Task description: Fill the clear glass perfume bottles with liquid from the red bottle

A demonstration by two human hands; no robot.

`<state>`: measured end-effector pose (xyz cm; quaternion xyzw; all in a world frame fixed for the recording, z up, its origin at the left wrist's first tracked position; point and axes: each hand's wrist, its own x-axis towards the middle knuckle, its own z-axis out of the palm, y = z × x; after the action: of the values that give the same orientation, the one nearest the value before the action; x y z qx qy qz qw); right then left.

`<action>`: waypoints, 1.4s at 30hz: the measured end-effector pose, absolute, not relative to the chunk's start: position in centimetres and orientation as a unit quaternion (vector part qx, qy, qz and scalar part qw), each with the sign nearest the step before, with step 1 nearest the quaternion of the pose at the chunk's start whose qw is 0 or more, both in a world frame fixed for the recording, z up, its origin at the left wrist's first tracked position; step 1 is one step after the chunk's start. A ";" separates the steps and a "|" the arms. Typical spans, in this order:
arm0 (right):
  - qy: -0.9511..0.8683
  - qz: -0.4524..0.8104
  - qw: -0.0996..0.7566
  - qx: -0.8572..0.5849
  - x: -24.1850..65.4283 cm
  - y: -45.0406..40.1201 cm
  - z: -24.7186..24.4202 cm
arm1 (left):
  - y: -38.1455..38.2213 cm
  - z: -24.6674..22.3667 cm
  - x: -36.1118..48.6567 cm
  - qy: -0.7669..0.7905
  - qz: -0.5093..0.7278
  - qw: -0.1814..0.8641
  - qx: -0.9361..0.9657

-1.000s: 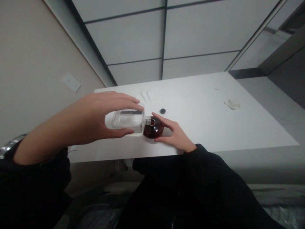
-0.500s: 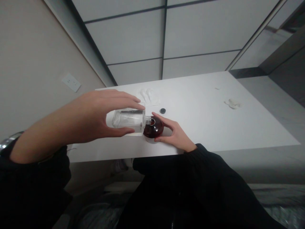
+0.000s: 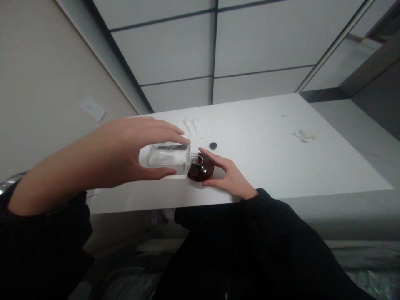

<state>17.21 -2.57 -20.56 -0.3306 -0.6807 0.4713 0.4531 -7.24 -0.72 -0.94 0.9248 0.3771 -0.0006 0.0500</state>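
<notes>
My left hand (image 3: 134,148) grips a clear glass bottle (image 3: 171,158) tipped on its side, thumb below and fingers above. Clear liquid shows inside it. Its threaded neck points right and lies at the round mouth of a dark red-brown bottle (image 3: 204,170); whether the two rims touch, I cannot tell. My right hand (image 3: 226,173) is closed around the right side of the dark bottle, which stands upright on the white table (image 3: 265,158). Just beyond the bottles lies a small black cap (image 3: 213,146).
Crumpled white tissue (image 3: 196,126) lies behind the clear bottle. Another crumpled off-white piece (image 3: 304,136) is on the table's right part, with a small scrap (image 3: 284,116) near it. A wall with a socket (image 3: 93,109) borders the left, and panelled doors (image 3: 178,50) stand behind.
Both hands and both bottles hold nearly the same position. The liquid's outline in the tipped bottle looks slightly different, and the view has shifted a little.
</notes>
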 end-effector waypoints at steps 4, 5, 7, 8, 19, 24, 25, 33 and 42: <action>-0.684 0.471 0.452 -0.325 17.2 -2.6 -20.4 | -0.9 -0.7 -7.1 0.387 -0.020 0.044 0.921; -0.684 0.471 0.453 -0.325 17.2 -2.6 -20.4 | -1.0 -0.6 -7.0 0.387 -0.022 0.043 0.921; -0.683 0.472 0.452 -0.328 17.2 -2.6 -20.4 | -1.0 -0.6 -7.1 0.384 -0.021 0.044 0.922; -0.682 0.472 0.451 -0.329 17.2 -2.6 -20.4 | -1.0 -0.7 -7.1 0.385 -0.022 0.046 0.921; -0.687 0.467 0.451 -0.327 17.2 -2.5 -20.5 | -0.7 -0.5 -6.8 0.376 -0.033 0.025 0.926; -0.691 0.466 0.447 -0.325 17.3 -2.5 -20.3 | -0.7 -0.4 -6.9 0.382 -0.035 0.038 0.923; -0.691 0.466 0.447 -0.325 17.3 -2.5 -20.3 | -0.7 -0.4 -6.9 0.386 -0.037 0.044 0.921; -0.690 0.468 0.447 -0.325 17.3 -2.5 -20.3 | -0.5 -0.2 -6.7 0.397 -0.036 0.064 0.915; -0.687 0.469 0.443 -0.334 17.4 -2.5 -20.6 | -0.4 0.2 -6.6 0.391 -0.029 0.061 0.918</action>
<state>17.40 -2.51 -20.63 -0.3342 -0.6871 0.4690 0.4430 -6.62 -0.39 0.19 0.9177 0.3914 -0.0290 0.0613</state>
